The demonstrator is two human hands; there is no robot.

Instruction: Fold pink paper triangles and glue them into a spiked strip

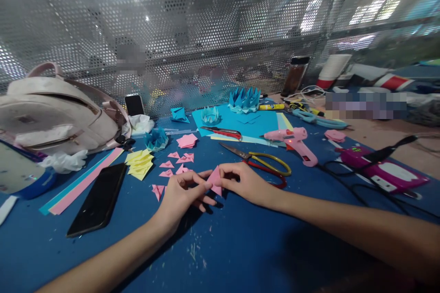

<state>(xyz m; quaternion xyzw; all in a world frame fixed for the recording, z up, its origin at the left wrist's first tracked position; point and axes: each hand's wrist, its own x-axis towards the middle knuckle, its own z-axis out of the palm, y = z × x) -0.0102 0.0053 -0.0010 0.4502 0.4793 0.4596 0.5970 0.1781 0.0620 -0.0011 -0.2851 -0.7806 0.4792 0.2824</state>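
Between my two hands is a small folded piece of pink paper (216, 180), held just above the blue table. My left hand (184, 191) pinches its left edge between thumb and forefinger, the other fingers loosely spread beneath. On the other side, my right hand (242, 181) grips the right edge with thumb and curled fingers. Several small folded pink paper pieces (167, 173) lie just beyond my left hand, near a stack of pink paper (187, 141) and a pile of yellow paper pieces (139, 163). Scissors (263, 161) with yellow and red handles rest beyond my right hand.
A black phone (98, 199) and paper strips (84, 181) lie left, before a pale backpack (55, 110). Blue folded-paper flowers (244, 100) and a red cutter (223, 132) sit at the back. Right are a pink glue gun (292, 139), cables and a magenta power strip (385, 171).
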